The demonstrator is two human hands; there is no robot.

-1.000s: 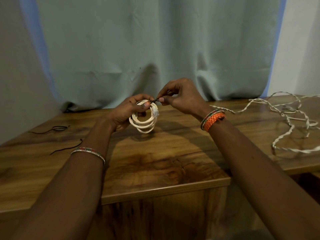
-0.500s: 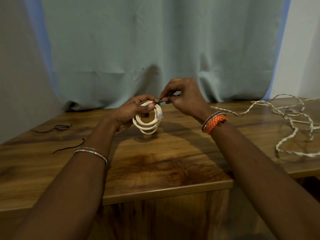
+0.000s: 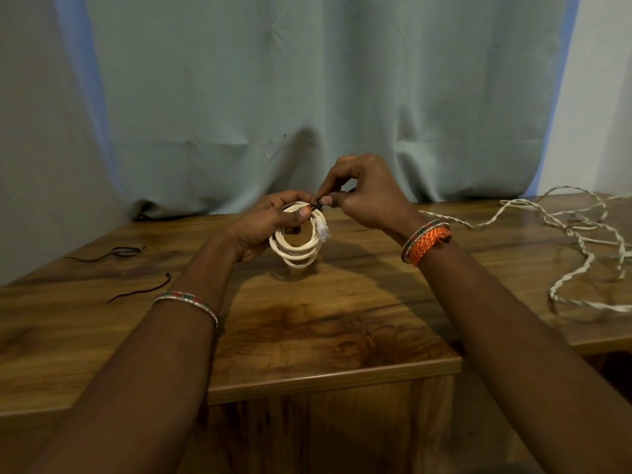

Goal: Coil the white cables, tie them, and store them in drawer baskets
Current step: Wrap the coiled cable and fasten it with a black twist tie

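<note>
1. Coiled white cable (image 3: 297, 246): small ring of several loops, held clear above the wooden table (image 3: 307, 323), hanging down from the fingers, its opening facing the camera. Clear plug (image 3: 322, 228) sits on the ring's right side, just below the right hand.
2. Left hand (image 3: 270, 220): clasped around the coil's top-left, thumb pressed over the loops.
3. Right hand (image 3: 362, 196): thumb and forefinger pinching a thin dark tie (image 3: 318, 204) at the coil's top, touching the left thumb tip. The tie's run around the loops is too small to make out.
4. Key relation: the tie sits at the top of the ring, between both thumbs; the right hand does the twisting, the left steadies. Judged: tying step, not yet done.
5. Loose cable (image 3: 581, 241): uncoiled, well to the right of the right hand.
6. Spare ties (image 3: 140, 288): left of the left forearm.
7. No drawer basket in view.
</note>
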